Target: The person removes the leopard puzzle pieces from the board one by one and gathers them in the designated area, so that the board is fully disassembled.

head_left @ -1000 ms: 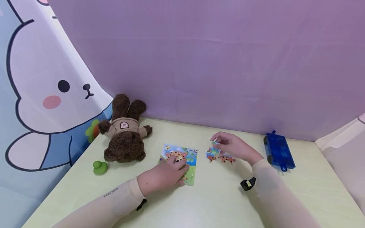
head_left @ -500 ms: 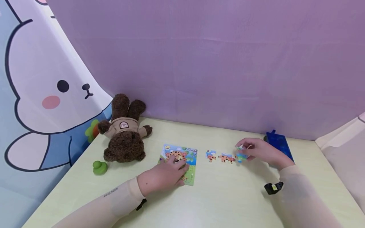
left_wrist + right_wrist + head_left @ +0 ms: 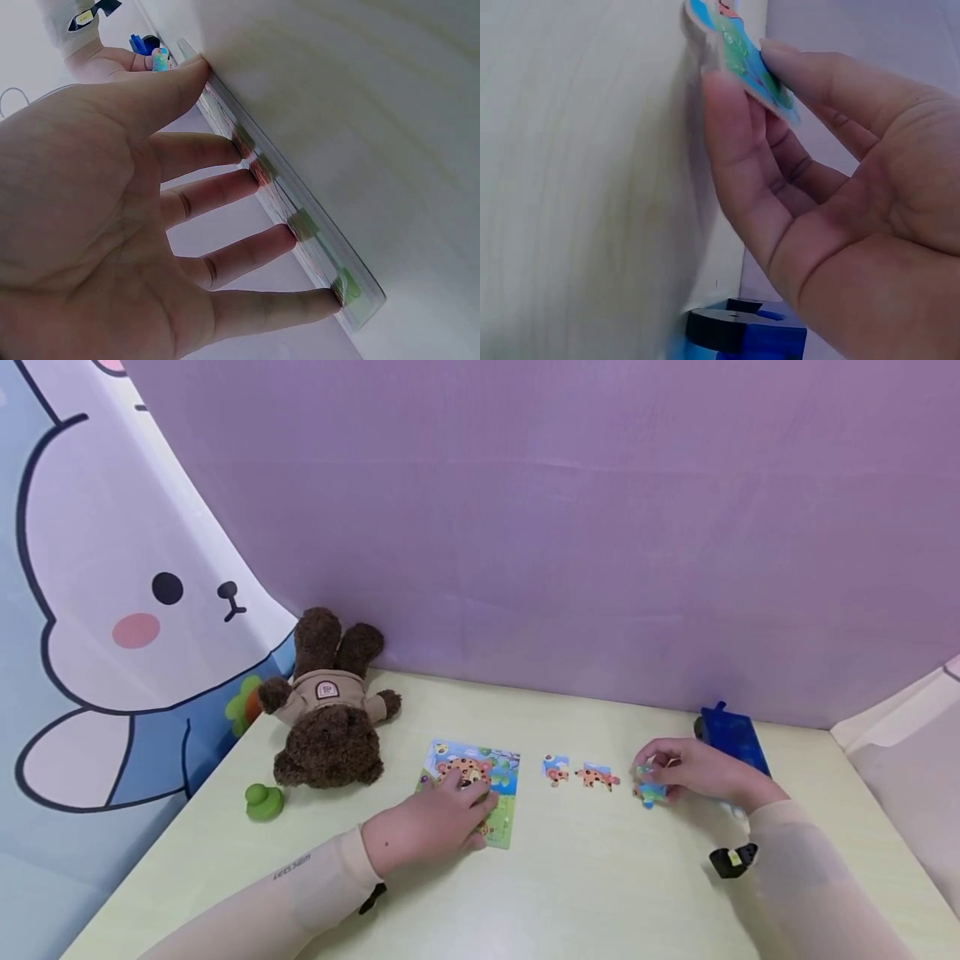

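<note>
My left hand (image 3: 431, 827) lies with fingers spread on a leopard picture puzzle (image 3: 506, 814); in the left wrist view its fingertips touch the puzzle's clear-edged board (image 3: 304, 225). My right hand (image 3: 701, 770) pinches a blue and green puzzle piece (image 3: 746, 64) between thumb and fingers, tilted and close to the table at the right. Left of that hand, two puzzle pieces lie flat: a small one (image 3: 556, 770) with a spotted ear and a wider spotted one (image 3: 597, 776). Under my left palm, part of the picture is hidden.
Behind my right hand stands a blue toy cart (image 3: 731, 739), partly covered by it. A brown teddy bear (image 3: 330, 743) lies at the left, with a green rubber duck (image 3: 263, 802) in front. A purple cloth (image 3: 525, 527) hangs along the table's back edge.
My right hand has carried the puzzle piece rightward from beside the two pieces, then slightly lower, towards the blue cart. My left hand has stayed on the puzzle.
</note>
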The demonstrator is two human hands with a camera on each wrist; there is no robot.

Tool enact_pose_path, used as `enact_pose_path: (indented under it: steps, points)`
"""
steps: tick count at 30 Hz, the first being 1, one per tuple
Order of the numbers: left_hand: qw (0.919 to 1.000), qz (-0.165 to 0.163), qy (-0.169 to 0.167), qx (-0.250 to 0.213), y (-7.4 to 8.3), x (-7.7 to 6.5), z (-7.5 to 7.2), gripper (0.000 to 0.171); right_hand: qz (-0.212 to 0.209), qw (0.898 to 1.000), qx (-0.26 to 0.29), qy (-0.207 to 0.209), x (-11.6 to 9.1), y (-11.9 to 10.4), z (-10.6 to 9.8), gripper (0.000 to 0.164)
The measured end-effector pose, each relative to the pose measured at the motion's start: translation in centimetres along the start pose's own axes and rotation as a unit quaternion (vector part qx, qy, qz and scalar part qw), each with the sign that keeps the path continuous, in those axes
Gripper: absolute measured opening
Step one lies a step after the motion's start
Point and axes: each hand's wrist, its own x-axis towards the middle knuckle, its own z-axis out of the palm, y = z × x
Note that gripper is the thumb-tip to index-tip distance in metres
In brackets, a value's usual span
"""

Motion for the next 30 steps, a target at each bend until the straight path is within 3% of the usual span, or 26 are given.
enact_pose_path:
  steps: [17, 30]
  points:
    - [1.0000, -0.001, 0.000, -0.001, 0.0, 0.1, 0.2, 0.064, -0.021, 0.997, -0.074, 0.014, 0.8, -0.1, 0.9, 0.020]
    - [1.0000, 0.004, -0.001, 0.003, 0.0, 0.0, 0.2, 0.063, -0.024, 0.997, -0.074, 0.020, 1.4, -0.3, 1.6, 0.018]
